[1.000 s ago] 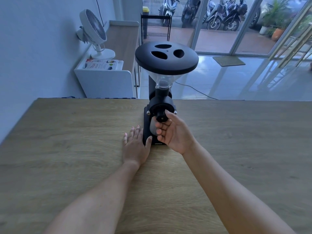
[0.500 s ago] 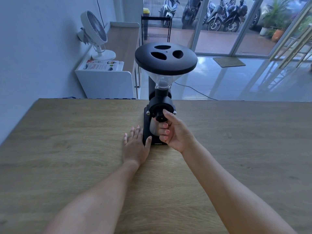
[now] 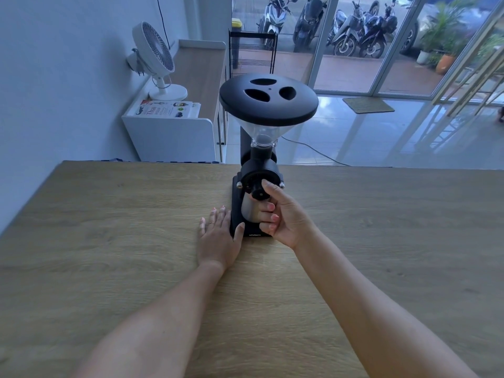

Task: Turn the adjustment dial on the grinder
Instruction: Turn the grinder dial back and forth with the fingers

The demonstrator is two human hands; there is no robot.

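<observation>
A black coffee grinder (image 3: 268, 99) with a clear funnel hopper stands on the wooden table (image 3: 109, 241), near its far edge. Its round adjustment dial (image 3: 256, 190) faces me on the front of the grinding head. My right hand (image 3: 283, 214) pinches the dial's knob between thumb and index finger, the other fingers curled over the metal cup (image 3: 249, 211) below. My left hand (image 3: 218, 238) lies flat on the table, thumb against the grinder's black base.
Beyond the table's far edge stand a white cabinet (image 3: 174, 137) with a fan (image 3: 155, 58) and a book on top, and a black wire rack (image 3: 252, 50). A cable crosses the tiled floor. Glass doors show parked motorbikes.
My right hand has rolled on the dial: the fingers curled in and the thumb rose to the knob's top. The left hand and grinder stayed put.
</observation>
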